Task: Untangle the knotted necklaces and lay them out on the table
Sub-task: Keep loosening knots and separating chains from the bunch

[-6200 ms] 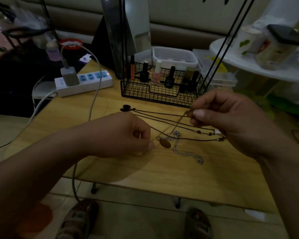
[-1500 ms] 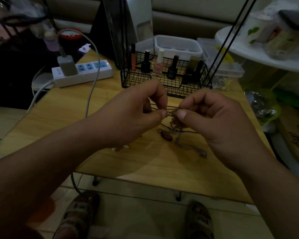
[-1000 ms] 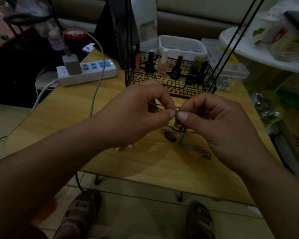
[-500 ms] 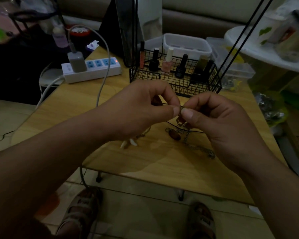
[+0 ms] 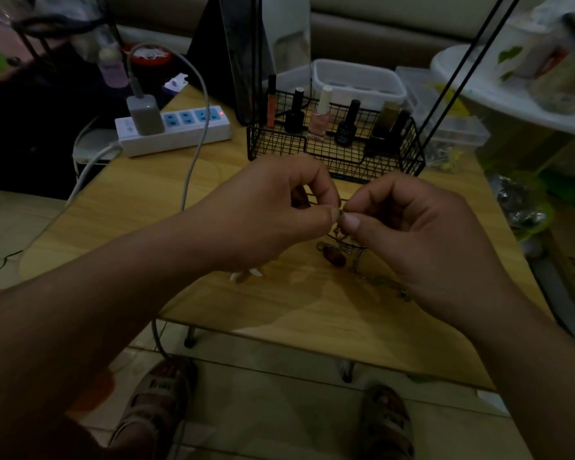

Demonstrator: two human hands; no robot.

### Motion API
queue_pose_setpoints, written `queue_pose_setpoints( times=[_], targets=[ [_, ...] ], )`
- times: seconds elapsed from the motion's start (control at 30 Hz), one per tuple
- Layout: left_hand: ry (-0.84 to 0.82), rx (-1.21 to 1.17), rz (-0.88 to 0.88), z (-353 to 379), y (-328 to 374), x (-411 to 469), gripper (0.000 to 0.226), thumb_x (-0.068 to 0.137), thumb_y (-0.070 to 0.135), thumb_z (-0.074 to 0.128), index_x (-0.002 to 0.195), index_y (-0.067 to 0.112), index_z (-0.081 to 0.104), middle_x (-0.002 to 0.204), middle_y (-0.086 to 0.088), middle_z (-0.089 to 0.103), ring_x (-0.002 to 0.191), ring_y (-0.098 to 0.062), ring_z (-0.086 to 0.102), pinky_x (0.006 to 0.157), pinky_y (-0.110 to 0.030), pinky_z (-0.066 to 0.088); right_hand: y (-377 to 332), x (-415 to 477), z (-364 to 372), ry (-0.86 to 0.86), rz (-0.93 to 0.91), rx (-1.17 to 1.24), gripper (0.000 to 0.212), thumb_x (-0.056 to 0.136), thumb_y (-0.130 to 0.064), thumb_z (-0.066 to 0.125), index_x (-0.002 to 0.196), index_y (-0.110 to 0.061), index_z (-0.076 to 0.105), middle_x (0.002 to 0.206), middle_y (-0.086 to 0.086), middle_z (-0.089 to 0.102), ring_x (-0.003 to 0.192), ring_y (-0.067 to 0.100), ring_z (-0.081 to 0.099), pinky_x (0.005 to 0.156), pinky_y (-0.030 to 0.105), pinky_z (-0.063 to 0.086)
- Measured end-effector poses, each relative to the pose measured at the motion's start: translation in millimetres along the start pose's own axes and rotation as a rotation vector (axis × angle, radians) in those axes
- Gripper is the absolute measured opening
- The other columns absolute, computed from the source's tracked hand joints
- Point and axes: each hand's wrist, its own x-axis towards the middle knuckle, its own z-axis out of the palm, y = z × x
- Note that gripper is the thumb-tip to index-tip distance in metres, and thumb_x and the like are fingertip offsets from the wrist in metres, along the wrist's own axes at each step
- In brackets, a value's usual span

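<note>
Left grip [image 5: 266,210], right grip [image 5: 422,234] on necklaces [image 5: 336,256] — wooden table [image 5: 312,315]

— Where is the camera?
— On my head, facing forward and down, close above my fingers [image 5: 333,214] and the bench [image 5: 312,322]; the wide view reaches my feet [image 5: 161,393] on the floor [image 5: 279,413] below.

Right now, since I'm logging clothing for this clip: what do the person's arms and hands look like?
No sleeves, gloves, rings, watches or bracelets show: the left hand and right hand are bare, as are both forearms. The thumbnails are short.
</note>
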Motion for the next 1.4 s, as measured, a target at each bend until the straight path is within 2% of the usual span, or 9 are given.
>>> queue_pose_setpoints(
  times=[0.1,0.27,0.37,0.47,0.57,0.7,0.9,1.07,1.4],
  targets=[
    [-0.004,-0.015,0.001,0.3,0.5,-0.8,0.002,0.089,0.025,0.069,0.088,0.026,0.068,0.094,-0.003,0.073,0.084,-0.027,0.067,0.075,-0.054,0.056,0.3,-0.4,0.5,-0.015,-0.012,-0.015,0.009,0.091,-0.019,0.077,0.091,-0.024,0.071,0.085,0.001,0.073,0.079,0.025,0.069,0.071,0.050,0.057],
    [-0.017,-0.097,0.007,-1.3,-0.4,-1.7,0.008,0.086,0.035,0.068,0.089,0.027,0.069,0.095,-0.021,0.070,0.083,-0.047,0.062,0.067,-0.065,0.053,-0.8,0.0,-1.4,-0.028,-0.009,0.063,0.007,0.091,-0.014,0.076,0.092,-0.018,0.071,0.086,0.003,0.073,0.079,0.022,0.070,0.070,0.035,0.058],
    [-0.044,-0.188,-0.015,-4.2,-0.8,-0.9,0.011,0.085,0.034,0.068,0.090,0.024,0.069,0.099,-0.030,0.066,0.083,-0.056,0.059,0.066,-0.069,0.049,-0.7,2.1,-2.0,-0.033,-0.006,0.144,0.006,0.090,-0.012,0.075,0.093,-0.013,0.071,0.089,0.010,0.073,0.085,0.028,0.071,0.077,0.041,0.060],
    [-0.079,-0.249,-0.036,-6.1,0.1,-0.1,0.001,0.087,0.021,0.067,0.087,0.022,0.068,0.099,-0.028,0.065,0.076,-0.047,0.055,0.063,-0.056,0.046,1.5,3.6,-3.1,-0.064,0.016,0.233,0.012,0.086,-0.017,0.075,0.095,-0.010,0.071,0.089,0.018,0.072,0.088,0.040,0.070,0.081,0.050,0.059],
    [-0.101,-0.312,-0.059,-6.0,1.8,-1.7,0.010,0.086,0.015,0.064,0.081,0.024,0.067,0.099,-0.026,0.062,0.075,-0.028,0.050,0.066,-0.040,0.044,1.6,4.9,-4.8,-0.102,0.041,0.322,0.021,0.081,-0.020,0.074,0.096,-0.006,0.070,0.088,0.021,0.071,0.086,0.043,0.069,0.080,0.046,0.059],
    [-0.081,-0.408,-0.116,-7.9,2.4,-1.4,0.017,0.085,0.014,0.061,0.074,0.026,0.066,0.108,-0.026,0.063,0.078,-0.022,0.052,0.066,-0.028,0.049,3.3,7.5,-4.4,-0.117,0.046,0.366,0.015,0.084,-0.009,0.079,0.094,-0.006,0.068,0.089,0.022,0.070,0.085,0.033,0.069,0.080,0.041,0.058],
    [-0.082,-0.447,-0.134,-11.7,0.7,1.2,0.018,0.087,0.013,0.061,0.075,0.026,0.067,0.103,-0.025,0.060,0.075,-0.015,0.054,0.069,-0.030,0.051,2.2,7.9,-2.6,-0.083,0.049,0.376,0.019,0.087,0.000,0.071,0.103,-0.010,0.066,0.095,0.013,0.073,0.091,0.025,0.073,0.077,0.030,0.058],
    [-0.109,-0.461,-0.142,-10.2,-3.1,2.6,0.016,0.087,0.012,0.061,0.077,0.024,0.066,0.078,-0.003,0.056,0.073,-0.016,0.052,0.066,-0.029,0.050,-5.1,4.3,0.7,-0.074,0.020,0.268,0.022,0.087,-0.001,0.074,0.104,-0.014,0.069,0.093,0.003,0.074,0.090,0.019,0.073,0.080,0.032,0.061],
    [-0.106,-0.452,-0.158,-8.1,-2.9,2.1,0.015,0.086,0.011,0.061,0.078,0.023,0.066,0.094,-0.017,0.057,0.076,-0.018,0.054,0.068,-0.030,0.051,-5.9,1.9,0.0,-0.015,-0.033,0.077,0.004,0.091,-0.017,0.075,0.091,-0.019,0.072,0.085,0.006,0.073,0.079,0.026,0.070,0.069,0.045,0.058]
  ],
)
